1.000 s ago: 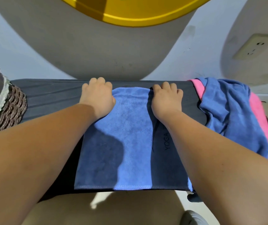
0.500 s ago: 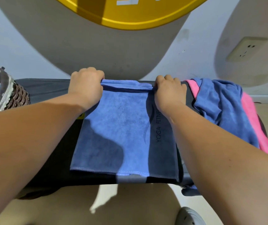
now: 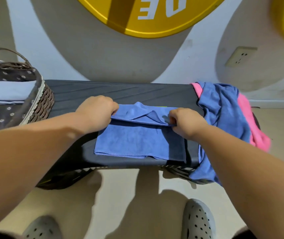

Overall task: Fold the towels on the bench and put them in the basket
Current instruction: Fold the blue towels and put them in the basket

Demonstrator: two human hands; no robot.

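Observation:
A blue towel (image 3: 137, 140) lies on the dark bench (image 3: 120, 92), its far edge lifted and doubled back toward me. My left hand (image 3: 97, 112) grips the towel's far left corner. My right hand (image 3: 185, 122) pinches the far right corner. A heap of unfolded towels, blue (image 3: 224, 109) over pink (image 3: 256, 135), lies on the bench's right end and hangs over its front. The wicker basket (image 3: 41, 104) with a dark patterned liner stands at the bench's left end, and a folded pale blue towel (image 3: 8, 91) lies inside it.
A wall with a yellow sign (image 3: 146, 18) rises just behind the bench, with a socket (image 3: 241, 56) at the right. My two grey clogs (image 3: 198, 219) stand on the beige floor in front of the bench.
Both hands have closed on the towel's far corners and pulled that edge up and toward me, so a fold forms. The view has tilted back, and the basket and my feet now show.

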